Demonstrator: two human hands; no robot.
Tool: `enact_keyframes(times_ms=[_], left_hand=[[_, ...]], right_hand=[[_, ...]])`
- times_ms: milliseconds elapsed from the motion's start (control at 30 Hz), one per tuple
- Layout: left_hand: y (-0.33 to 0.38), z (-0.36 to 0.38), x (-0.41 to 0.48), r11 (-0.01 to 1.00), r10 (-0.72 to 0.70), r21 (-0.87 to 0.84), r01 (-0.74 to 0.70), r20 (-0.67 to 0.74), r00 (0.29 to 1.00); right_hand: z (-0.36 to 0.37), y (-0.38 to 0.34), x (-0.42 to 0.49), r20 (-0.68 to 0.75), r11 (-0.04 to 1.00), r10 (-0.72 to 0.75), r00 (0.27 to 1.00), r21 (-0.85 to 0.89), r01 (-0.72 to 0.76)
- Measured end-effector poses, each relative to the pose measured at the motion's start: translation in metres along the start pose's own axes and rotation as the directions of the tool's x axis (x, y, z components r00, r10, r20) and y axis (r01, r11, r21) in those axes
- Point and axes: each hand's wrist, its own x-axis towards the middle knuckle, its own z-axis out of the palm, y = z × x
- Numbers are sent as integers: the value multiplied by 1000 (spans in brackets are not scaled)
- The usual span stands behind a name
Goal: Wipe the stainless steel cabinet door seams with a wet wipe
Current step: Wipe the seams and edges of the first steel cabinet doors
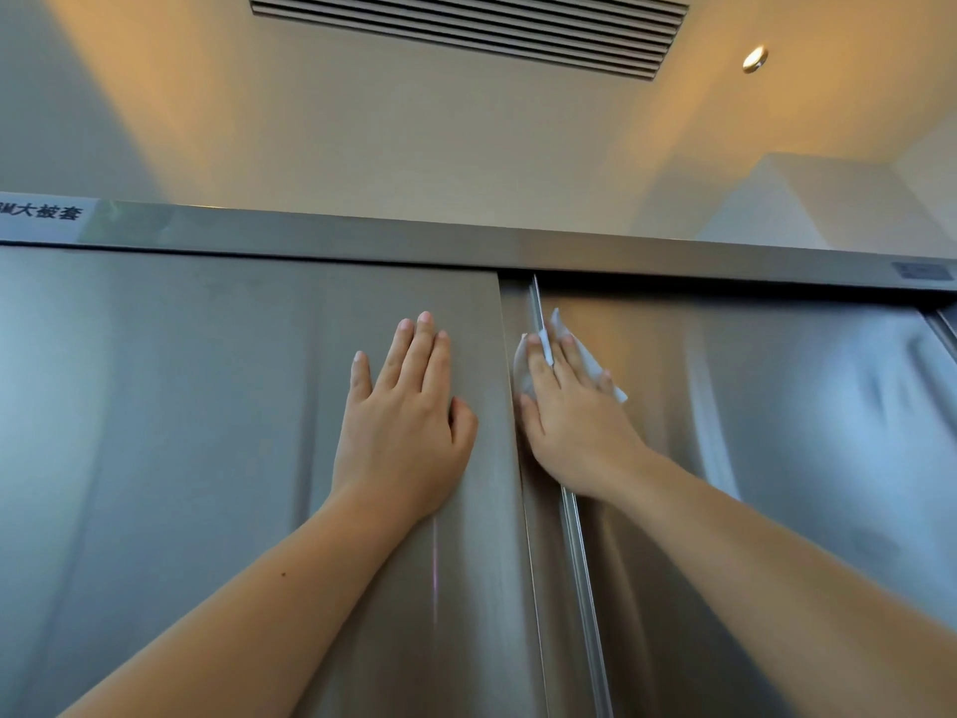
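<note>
left bare hand (404, 406): raised, palm flat, fingers straight, little finger spread, thumb bent in | right bare hand (569, 406): raised, palm flat, fingers straight and pressing, thumb alongside | left bare forearm (248, 603): reaches up and rightward | right bare forearm (751, 551): reaches up and leftward | hands: near, apart

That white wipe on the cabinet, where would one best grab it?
Take the wet wipe by its loose corner right of the right hand, pinching from the right: the rest probably lies pinned flat under the fingers against the door seam.
</note>
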Motion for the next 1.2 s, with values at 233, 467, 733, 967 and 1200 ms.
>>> enact_keyframes(times_ms=[233,467,733,967,1200], left_hand=[[3,-2,-11,997,74,29,-75,24,997],[21,-3,-46,994,99,55,-99,13,995],[47,-4,-85,983,107,147,-112,44,993],[56,-4,-114,987,74,140,-85,82,994],[61,-1,-147,990,62,125,-73,90,994]], right_hand=[[-17,-4,37,24,997,43,999,56,-45],[-3,-5,6,-31,999,11,999,51,-9],[11,-8,-39,-18,995,-1,1000,104,3],[19,-9,-75,4,984,-32,999,176,30],[26,-11,-111,50,977,-42,998,209,30]])
